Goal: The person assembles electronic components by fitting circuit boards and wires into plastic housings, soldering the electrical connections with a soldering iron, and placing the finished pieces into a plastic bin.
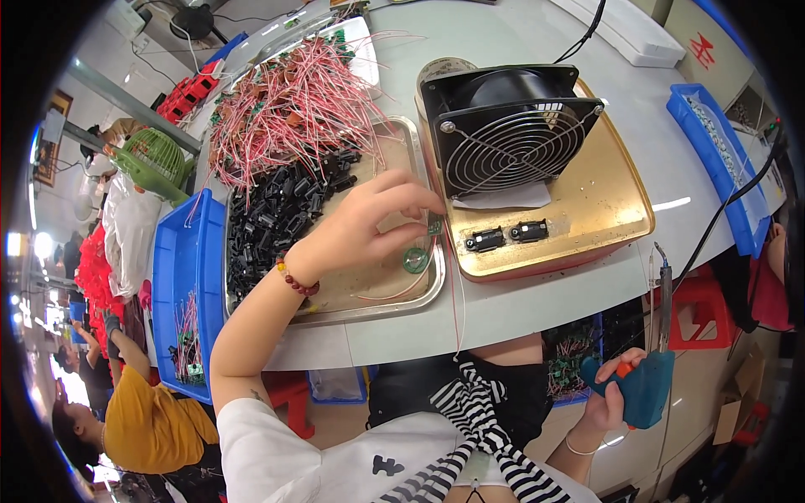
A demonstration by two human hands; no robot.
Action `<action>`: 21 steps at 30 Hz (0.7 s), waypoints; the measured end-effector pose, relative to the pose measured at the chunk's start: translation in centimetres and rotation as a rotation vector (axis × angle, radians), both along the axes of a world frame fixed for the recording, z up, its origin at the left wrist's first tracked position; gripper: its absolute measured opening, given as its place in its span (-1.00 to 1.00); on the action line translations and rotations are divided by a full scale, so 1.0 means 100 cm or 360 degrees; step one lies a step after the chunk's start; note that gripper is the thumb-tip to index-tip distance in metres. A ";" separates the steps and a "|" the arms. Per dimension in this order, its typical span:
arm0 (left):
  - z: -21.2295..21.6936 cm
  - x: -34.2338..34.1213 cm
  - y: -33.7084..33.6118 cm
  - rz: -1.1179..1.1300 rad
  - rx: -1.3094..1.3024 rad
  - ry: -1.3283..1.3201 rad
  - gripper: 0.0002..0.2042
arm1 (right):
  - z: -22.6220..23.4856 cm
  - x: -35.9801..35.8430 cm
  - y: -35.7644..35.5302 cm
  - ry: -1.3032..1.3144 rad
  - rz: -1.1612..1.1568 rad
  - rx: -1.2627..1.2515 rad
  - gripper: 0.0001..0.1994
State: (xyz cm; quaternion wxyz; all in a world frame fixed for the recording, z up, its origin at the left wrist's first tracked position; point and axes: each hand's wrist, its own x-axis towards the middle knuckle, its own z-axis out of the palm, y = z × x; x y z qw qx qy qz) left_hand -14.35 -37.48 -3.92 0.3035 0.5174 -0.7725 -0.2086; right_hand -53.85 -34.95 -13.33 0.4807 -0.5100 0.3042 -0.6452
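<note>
My left hand [381,220] reaches over the metal tray [435,289], thumb and fingers curled together at a small green circuit board [434,224]. A red and a white wire [457,306] trail from about there over the table edge. Below those fingers lies a round greenish clear piece [414,260]. My right hand [614,392] is wrapped round a teal soldering gun [650,390] with an orange trigger, its tip pointing up beside the table. Two small black plastic housings [506,236] sit side by side on a gold box lid [599,222], right of my left hand.
A black fan [520,126] with a wire grille stands on the lid. Black housings [281,201] and tangled red-and-white wired boards [293,105] heap the tray's left. Blue bins [180,285] flank the table; a black cable [713,230] crosses at right. A person in yellow [159,411] sits left.
</note>
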 end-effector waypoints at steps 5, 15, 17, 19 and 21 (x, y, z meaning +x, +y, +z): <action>0.002 -0.002 -0.001 -0.0107 -0.0265 -0.0163 -0.81 | 0.002 0.002 0.000 0.0012 -0.0020 0.0011 -0.56; 0.005 -0.010 0.001 -0.0232 -0.0232 -0.0203 -0.78 | 0.001 0.001 0.000 0.0027 -0.0033 0.0010 -0.55; 0.005 -0.009 0.004 -0.0260 -0.0233 -0.0241 -0.77 | 0.001 0.001 -0.001 0.0030 -0.0028 0.0007 -0.55; 0.005 -0.009 0.007 -0.0298 -0.0236 -0.0278 -0.76 | 0.002 0.002 -0.001 0.0038 -0.0040 0.0010 -0.55; 0.006 -0.006 0.011 -0.0217 -0.0097 -0.0086 -0.76 | 0.002 0.003 -0.001 0.0037 -0.0042 0.0004 -0.55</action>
